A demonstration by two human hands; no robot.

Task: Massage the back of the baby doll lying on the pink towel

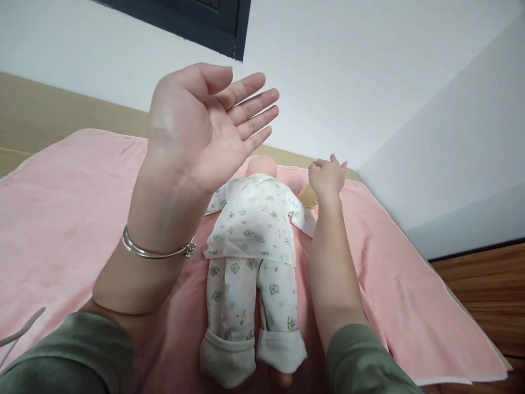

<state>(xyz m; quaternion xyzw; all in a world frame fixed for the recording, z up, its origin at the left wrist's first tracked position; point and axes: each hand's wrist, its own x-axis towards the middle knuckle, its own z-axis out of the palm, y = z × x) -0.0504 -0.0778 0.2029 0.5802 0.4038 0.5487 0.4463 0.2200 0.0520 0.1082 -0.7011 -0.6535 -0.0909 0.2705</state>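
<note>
A baby doll (261,167) in white print clothes lies stretched out, its feet end closest to me. It wears a loose long-sleeved top (254,224) and matching trousers (235,298) with turned-up cuffs; a bit of one foot shows below. My left hand (205,117), a silver bangle on its wrist, is raised above the doll's left side in the picture, palm turned and fingers stretched out, holding nothing. Beyond the doll's sleeve on the right is my right hand (328,176), fingers apart, back towards me. Beside it a yellowish object (308,197) is partly hidden.
A pink blanket (74,219) spreads under the doll over a light wooden surface (24,104). White walls (348,71) rise behind and to the right. A dark frame (197,22) is at the top, brown wood (488,290) at the right. A thin grey cord (24,331) enters at lower left.
</note>
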